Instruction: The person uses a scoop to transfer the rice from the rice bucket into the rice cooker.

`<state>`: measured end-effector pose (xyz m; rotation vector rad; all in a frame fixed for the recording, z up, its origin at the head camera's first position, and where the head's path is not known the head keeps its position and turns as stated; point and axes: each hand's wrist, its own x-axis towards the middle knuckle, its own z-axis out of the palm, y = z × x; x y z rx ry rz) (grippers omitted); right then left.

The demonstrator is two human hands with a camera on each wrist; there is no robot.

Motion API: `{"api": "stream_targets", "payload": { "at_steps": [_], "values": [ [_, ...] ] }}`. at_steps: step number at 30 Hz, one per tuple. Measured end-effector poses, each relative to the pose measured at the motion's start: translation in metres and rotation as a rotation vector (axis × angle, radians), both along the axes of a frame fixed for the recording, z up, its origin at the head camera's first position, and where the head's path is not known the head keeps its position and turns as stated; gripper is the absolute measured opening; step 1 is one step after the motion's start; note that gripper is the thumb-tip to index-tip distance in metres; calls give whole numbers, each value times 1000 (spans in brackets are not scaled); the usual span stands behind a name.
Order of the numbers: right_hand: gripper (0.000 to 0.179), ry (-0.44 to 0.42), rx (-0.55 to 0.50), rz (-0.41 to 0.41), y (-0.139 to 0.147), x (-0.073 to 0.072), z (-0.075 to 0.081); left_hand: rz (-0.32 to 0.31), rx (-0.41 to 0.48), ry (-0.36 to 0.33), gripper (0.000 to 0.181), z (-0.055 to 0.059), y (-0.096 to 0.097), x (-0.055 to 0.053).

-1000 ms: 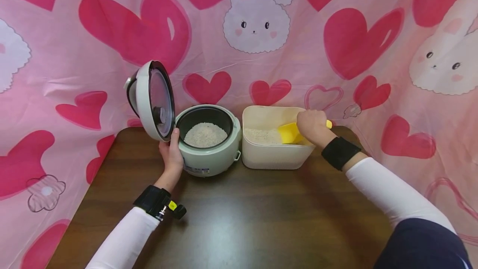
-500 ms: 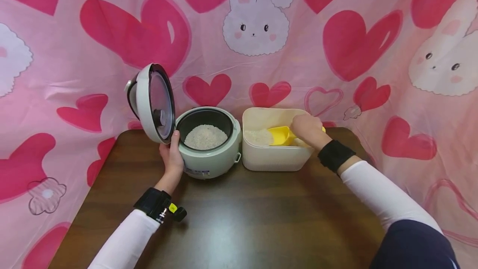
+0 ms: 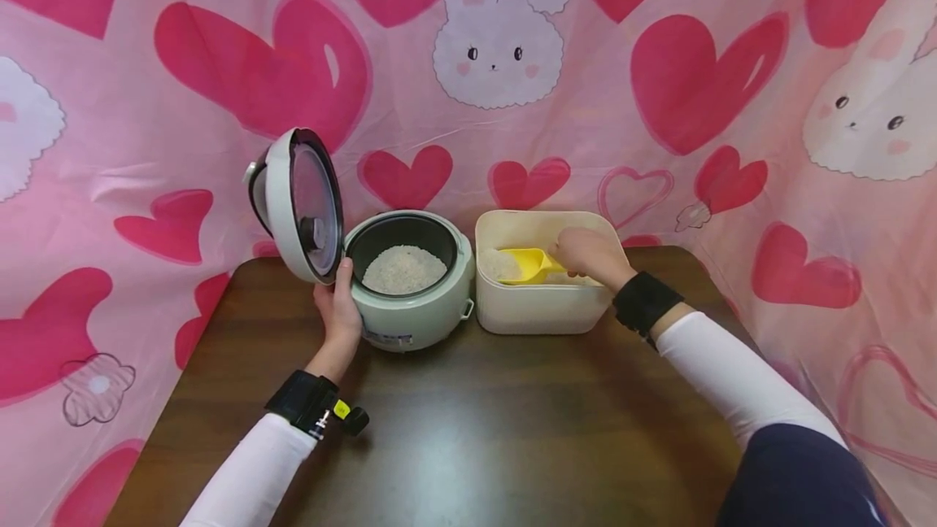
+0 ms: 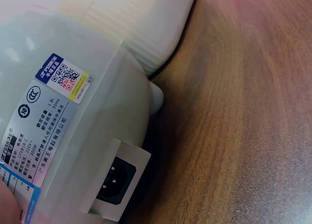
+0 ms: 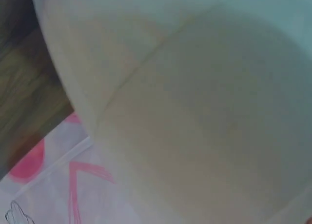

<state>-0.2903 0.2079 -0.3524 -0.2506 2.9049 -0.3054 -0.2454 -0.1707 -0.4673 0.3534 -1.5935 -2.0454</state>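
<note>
My left hand [image 3: 338, 311] holds the pale green rice cooker [image 3: 410, 324] at its left side, thumb up along the rim by the raised lid [image 3: 289, 210]; the other fingers are mostly hidden. White uncooked rice [image 3: 404, 268] lies in the cooker's dark inner pot. My right hand [image 3: 591, 253] grips the handle of a yellow scoop [image 3: 533, 265] inside a cream bin [image 3: 538, 311]. Rice [image 3: 501, 264] lies at the scoop's front edge. In the right wrist view the bin's pale wall [image 5: 195, 112] fills most of the picture.
Cooker and bin stand side by side near the back of a dark wooden table [image 3: 468, 421]. Behind them hangs a pink cloth [image 3: 410, 120] with hearts and rabbits. The left wrist view shows a power socket [image 4: 117, 180] low on the cooker.
The right hand has moved left with the scoop, deeper into the bin, and the scoop has pushed through the rice toward the left wall. The left hand and cooker have stayed put.
</note>
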Motion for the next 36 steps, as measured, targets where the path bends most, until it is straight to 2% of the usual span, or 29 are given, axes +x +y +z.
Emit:
{"api": "stream_targets", "payload": {
  "at_steps": [7, 14, 26, 31, 36],
  "values": [
    [30, -88, -66, -15, 4, -6, -3, -1, -6, 3, 48, 0, 0, 0],
    [32, -108, -118, -11, 14, -11, 3, 1, -8, 5, 48, 2, 1, 0],
    [42, -138, -223, -14, 28, -8, 10, 4, -12, -5, 48, -3, -2, 0],
    [44, -138, -277, 9, 40, -7, 12, 2, -4, -4, 48, -2, -1, 0],
    [43, -167, -326, -20, 51, -1, 17, -10, -8, -20, 49, -1, -2, 1]
  ]
}}
